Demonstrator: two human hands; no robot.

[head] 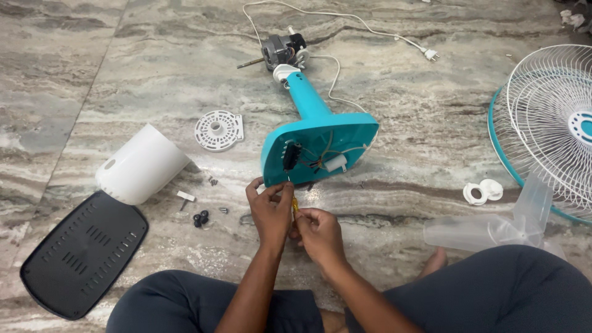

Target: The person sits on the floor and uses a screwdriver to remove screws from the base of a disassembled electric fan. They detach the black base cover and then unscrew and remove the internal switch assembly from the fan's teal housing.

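Seated cross-legged, a person pinches a screwdriver [294, 202] with left hand [270, 206] fingers, right hand [317, 231] curled around it, beside a turquoise fan base [327, 139].

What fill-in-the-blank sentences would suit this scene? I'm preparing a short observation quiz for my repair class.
1. The fan base lying open-side up is ____ in colour.
2. The black bottom cover lies on the floor to the ____ of the person's knees.
3. The white cylindrical cover lies just above the black ____.
4. The power cord ends in a white ____ near the top edge.

Missing words: teal; left; bottom cover; plug
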